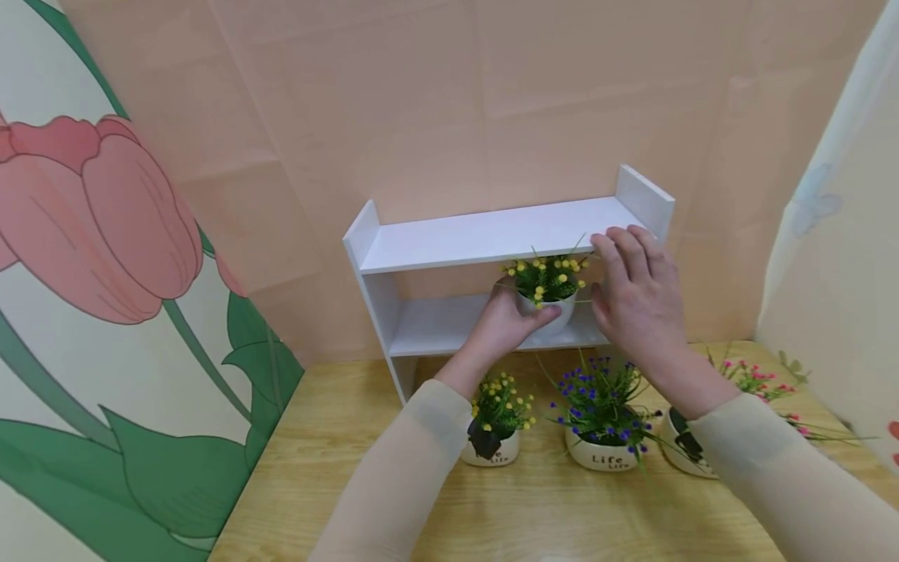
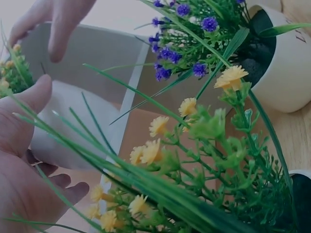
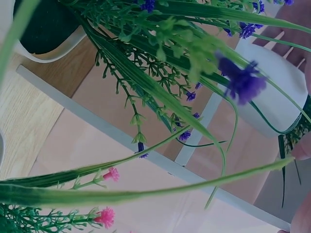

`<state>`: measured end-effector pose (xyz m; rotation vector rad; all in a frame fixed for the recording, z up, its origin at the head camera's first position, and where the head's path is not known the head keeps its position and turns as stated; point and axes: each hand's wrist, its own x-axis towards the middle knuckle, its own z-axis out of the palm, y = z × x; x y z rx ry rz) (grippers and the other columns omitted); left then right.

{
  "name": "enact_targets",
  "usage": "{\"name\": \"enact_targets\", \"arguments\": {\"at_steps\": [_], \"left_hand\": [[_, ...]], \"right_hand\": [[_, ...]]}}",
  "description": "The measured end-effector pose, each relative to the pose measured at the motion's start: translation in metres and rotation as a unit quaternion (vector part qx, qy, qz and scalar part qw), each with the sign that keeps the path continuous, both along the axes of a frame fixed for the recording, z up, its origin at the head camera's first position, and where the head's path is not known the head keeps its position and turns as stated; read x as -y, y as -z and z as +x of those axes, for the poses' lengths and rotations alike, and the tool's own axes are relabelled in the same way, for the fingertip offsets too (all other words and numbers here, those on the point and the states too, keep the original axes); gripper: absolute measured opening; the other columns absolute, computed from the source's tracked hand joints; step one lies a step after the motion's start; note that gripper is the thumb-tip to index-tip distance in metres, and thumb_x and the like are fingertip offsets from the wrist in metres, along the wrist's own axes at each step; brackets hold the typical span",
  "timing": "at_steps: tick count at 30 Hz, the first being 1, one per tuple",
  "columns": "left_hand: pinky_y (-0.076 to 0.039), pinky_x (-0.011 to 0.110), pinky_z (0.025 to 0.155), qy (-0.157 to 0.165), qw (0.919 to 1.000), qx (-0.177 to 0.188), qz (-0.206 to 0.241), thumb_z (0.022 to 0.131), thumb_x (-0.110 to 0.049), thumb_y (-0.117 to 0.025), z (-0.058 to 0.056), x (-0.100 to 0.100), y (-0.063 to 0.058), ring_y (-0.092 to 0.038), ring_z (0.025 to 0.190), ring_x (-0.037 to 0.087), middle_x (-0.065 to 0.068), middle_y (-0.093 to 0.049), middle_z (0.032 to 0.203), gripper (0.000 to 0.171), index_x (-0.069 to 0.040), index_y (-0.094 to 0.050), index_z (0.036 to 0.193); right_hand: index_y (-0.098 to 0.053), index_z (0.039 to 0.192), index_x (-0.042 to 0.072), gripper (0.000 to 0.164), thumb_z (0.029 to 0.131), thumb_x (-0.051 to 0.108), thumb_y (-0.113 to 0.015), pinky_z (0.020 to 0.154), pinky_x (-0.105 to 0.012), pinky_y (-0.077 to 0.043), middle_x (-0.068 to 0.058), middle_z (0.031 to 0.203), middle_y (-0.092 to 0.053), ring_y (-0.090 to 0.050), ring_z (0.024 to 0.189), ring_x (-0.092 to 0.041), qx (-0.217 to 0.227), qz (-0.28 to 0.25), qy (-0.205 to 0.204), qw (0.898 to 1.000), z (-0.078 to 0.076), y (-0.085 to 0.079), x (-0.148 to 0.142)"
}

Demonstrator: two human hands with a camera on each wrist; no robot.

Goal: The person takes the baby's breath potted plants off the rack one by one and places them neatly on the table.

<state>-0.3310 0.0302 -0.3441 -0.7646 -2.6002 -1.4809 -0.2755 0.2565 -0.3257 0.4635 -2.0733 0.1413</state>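
My left hand [image 1: 509, 320] grips a small white pot [image 1: 551, 316] of yellow flowers, its thumb across the front. The pot is at the middle level of a white two-tier shelf [image 1: 449, 324]; whether its base touches the board cannot be told. To its right, my right hand [image 1: 642, 293] has its fingers bent loosely at the upper board's front edge, thumb near the flowers, holding nothing. In the left wrist view the left hand [image 2: 19, 126] lies around the white pot [image 2: 73, 126]. The right wrist view shows the same pot [image 3: 272, 87] behind leaves.
On the wooden table [image 1: 316, 453] before the shelf stand a pot of yellow flowers [image 1: 502, 449], a pot of purple flowers [image 1: 604, 453] and a pot of pink flowers [image 1: 684, 449], partly behind the right forearm. A peach backdrop [image 1: 449, 101] hangs behind the shelf.
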Motion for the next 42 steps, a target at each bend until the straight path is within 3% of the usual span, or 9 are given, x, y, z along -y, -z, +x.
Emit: {"name": "enact_targets", "arguments": {"at_steps": [5, 15, 24, 33, 42], "left_hand": [[-0.034, 0.040, 0.128, 0.009, 0.9999, 0.006, 0.011, 0.096, -0.047, -0.088, -0.0019, -0.0036, 0.0009, -0.037, 0.161, 0.029, 0.013, -0.036, 0.175, 0.102, -0.009, -0.031, 0.172], [-0.037, 0.035, 0.126, 0.035, 0.9983, -0.024, 0.039, 0.098, -0.035, -0.088, -0.0057, -0.0061, 0.0028, -0.042, 0.157, 0.018, 0.004, -0.046, 0.169, 0.091, -0.015, -0.037, 0.169], [-0.039, 0.039, 0.126, 0.011, 0.9994, 0.007, 0.030, 0.097, -0.041, -0.088, -0.0017, -0.0062, 0.0032, -0.041, 0.159, 0.024, 0.008, -0.041, 0.171, 0.097, -0.012, -0.032, 0.171], [-0.039, 0.038, 0.125, -0.001, 0.9994, 0.005, 0.036, 0.095, -0.042, -0.090, -0.0019, -0.0076, 0.0049, -0.044, 0.157, 0.023, 0.006, -0.046, 0.169, 0.096, -0.012, -0.036, 0.169], [-0.042, 0.035, 0.123, 0.005, 0.9984, -0.014, 0.055, 0.094, -0.036, -0.092, -0.0053, -0.0089, 0.0064, -0.051, 0.150, 0.020, 0.002, -0.056, 0.158, 0.084, -0.013, -0.048, 0.161]], "right_hand": [[-0.044, 0.159, 0.001, 0.075, 0.090, 0.007, -0.074, 0.116, -0.070, -0.035, -0.027, 0.158, -0.043, -0.034, 0.150, -0.051, -0.011, -0.003, -0.004, 1.000, 0.0004, 0.0001, 0.0001], [-0.046, 0.158, 0.001, 0.073, 0.090, 0.008, -0.071, 0.115, -0.070, -0.037, -0.027, 0.156, -0.046, -0.037, 0.149, -0.052, -0.030, -0.009, -0.015, 0.999, 0.0007, 0.0019, 0.0027], [-0.046, 0.158, 0.002, 0.073, 0.090, 0.006, -0.071, 0.112, -0.070, -0.038, -0.027, 0.156, -0.046, -0.037, 0.149, -0.051, -0.028, -0.011, -0.012, 0.999, 0.0021, 0.0016, 0.0048], [-0.046, 0.158, 0.002, 0.072, 0.090, 0.007, -0.071, 0.112, -0.071, -0.037, -0.027, 0.156, -0.046, -0.036, 0.149, -0.052, -0.026, -0.011, -0.009, 1.000, 0.0027, 0.0018, 0.0051], [-0.046, 0.158, 0.001, 0.072, 0.090, 0.006, -0.070, 0.113, -0.070, -0.037, -0.027, 0.156, -0.046, -0.037, 0.149, -0.052, -0.030, -0.008, -0.010, 0.999, 0.0018, 0.0021, 0.0048]]}}
